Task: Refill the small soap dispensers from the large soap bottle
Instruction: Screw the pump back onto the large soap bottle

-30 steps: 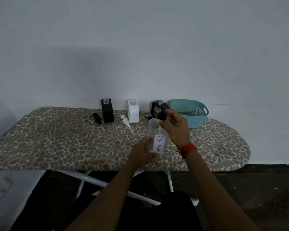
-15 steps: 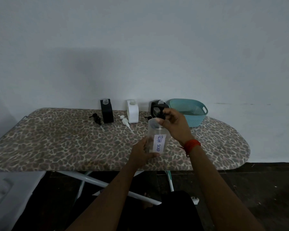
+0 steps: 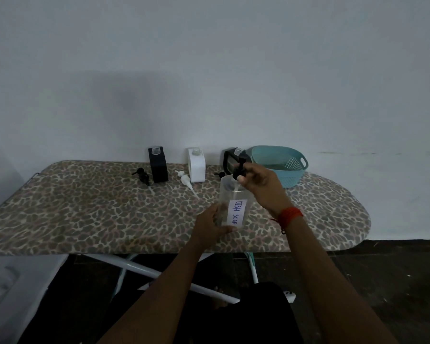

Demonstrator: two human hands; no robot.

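1. Gripped clear plastic "DISH SOAP" bottle (image 3: 235,203), upright near front edge of leopard-print ironing board (image 3: 85,214), with left hand (image 3: 212,223), fingers curled round its lower body.
2. Pinched black pump head (image 3: 240,168) just above bottle mouth with right hand (image 3: 261,186), fingertips clamped on it.

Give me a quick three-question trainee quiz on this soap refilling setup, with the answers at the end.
1. True or false: the white dispenser at the back of the ironing board has its pump screwed on.
2. Multiple choice: what does the right hand grip? A the teal basket; B the black pump at the top of the clear bottle; C the black dispenser.
3. Fill in: the label on the clear bottle that the left hand holds reads ____.
Key: 1 false, the white dispenser is open and its white pump lies on the ironing board beside it; 2 B; 3 DISH SOAP.
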